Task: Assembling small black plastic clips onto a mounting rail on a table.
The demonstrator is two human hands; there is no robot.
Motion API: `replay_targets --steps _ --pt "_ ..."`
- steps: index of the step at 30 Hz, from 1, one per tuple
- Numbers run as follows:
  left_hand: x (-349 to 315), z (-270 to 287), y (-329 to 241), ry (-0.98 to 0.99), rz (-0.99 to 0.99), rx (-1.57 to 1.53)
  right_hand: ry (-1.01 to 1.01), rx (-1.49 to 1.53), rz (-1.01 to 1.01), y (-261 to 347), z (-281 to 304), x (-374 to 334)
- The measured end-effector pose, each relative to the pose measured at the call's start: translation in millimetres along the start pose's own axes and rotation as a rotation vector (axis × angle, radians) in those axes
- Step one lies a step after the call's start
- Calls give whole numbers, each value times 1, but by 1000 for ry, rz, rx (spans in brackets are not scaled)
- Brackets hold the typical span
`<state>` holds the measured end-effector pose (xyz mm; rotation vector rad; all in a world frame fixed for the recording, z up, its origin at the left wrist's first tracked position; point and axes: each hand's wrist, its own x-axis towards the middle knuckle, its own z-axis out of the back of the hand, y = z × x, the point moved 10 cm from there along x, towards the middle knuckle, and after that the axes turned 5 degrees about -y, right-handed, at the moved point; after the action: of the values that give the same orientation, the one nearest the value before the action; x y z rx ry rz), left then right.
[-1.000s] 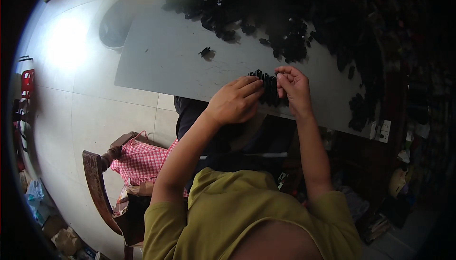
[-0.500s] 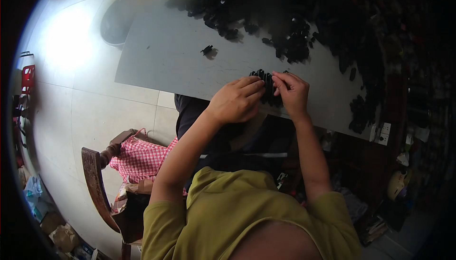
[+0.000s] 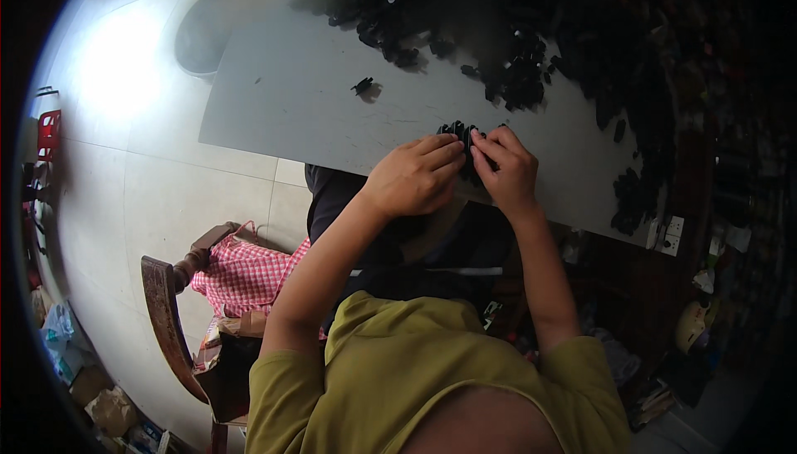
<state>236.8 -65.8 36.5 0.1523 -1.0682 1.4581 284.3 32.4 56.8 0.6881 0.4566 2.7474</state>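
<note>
Near the front edge of the pale grey table [image 3: 315, 114], a short row of small black ridged plastic pieces [image 3: 455, 129] sits between my hands. My left hand [image 3: 417, 173] is closed over the row's left side, fingers pressed on it. On the right side, my right hand [image 3: 504, 169] pinches with thumb and forefinger at the row's top edge. Whatever lies between those fingertips is too small to make out. A single black piece [image 3: 363, 86] lies apart, farther left on the table. Part of the row is hidden behind my fingers.
A large heap of black pieces [image 3: 510, 72] spreads over the far and right side of the table. A smaller clump [image 3: 627, 201] lies at its right edge, near a white socket strip [image 3: 672, 235]. To the left stands a wooden chair [image 3: 170, 321] with a pink checked cloth [image 3: 245, 275].
My right hand has shifted slightly left, bringing its thumb and forefinger against the row. My left hand stays almost where it was.
</note>
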Motion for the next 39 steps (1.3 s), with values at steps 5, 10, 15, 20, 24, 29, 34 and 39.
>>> replay_targets --steps 5,10,15,20,24,29,34,39 --pt "0 -1 0 19 7 -11 100 -88 -61 -6 -1 -3" --pt "-3 -2 1 23 18 -28 -4 303 -377 -66 0 -1" --pt "-1 1 -5 -1 -35 -30 -70 -108 -625 -131 1 7" --pt "0 10 -2 -40 -34 -9 26 -119 -717 -151 -12 17" --pt "1 11 -4 -59 -50 8 8 -83 -612 -156 -16 20" --pt "-1 10 -4 -50 -50 2 -106 -164 -535 -136 -2 27" --pt "-2 8 -3 -46 -44 6 27 -110 -504 -137 -7 24" --pt "-1 14 -4 -84 -51 30 5 75 -548 -129 1 18"
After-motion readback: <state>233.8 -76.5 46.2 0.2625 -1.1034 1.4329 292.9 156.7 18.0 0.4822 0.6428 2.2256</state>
